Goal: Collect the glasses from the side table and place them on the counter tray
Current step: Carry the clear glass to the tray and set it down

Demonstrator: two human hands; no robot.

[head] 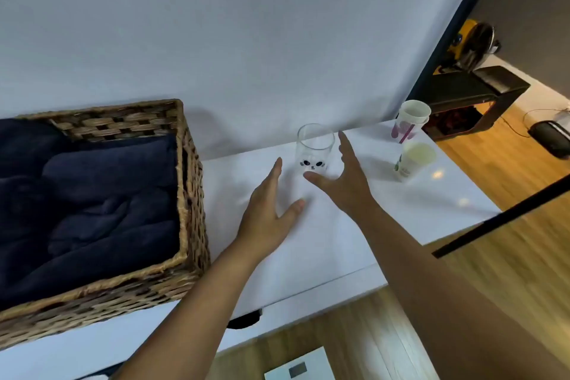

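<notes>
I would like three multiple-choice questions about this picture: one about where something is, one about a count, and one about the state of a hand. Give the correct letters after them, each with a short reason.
1. Where does the wicker basket stand, seen from the clear glass?
A. To its left
B. To its right
C. On the floor

2. How many drinking vessels stand on the white table?
A. One
B. Three
C. Five

3. What is the right hand doing?
A. Lifting the glass high
B. Fingers spread around the glass, not closed
C. Resting inside the basket

Answers:
1 A, the basket fills the table's left side.
2 B, the clear glass, a white cup and a green-printed cup.
3 B, thumb and fingers flank the standing glass.
</notes>
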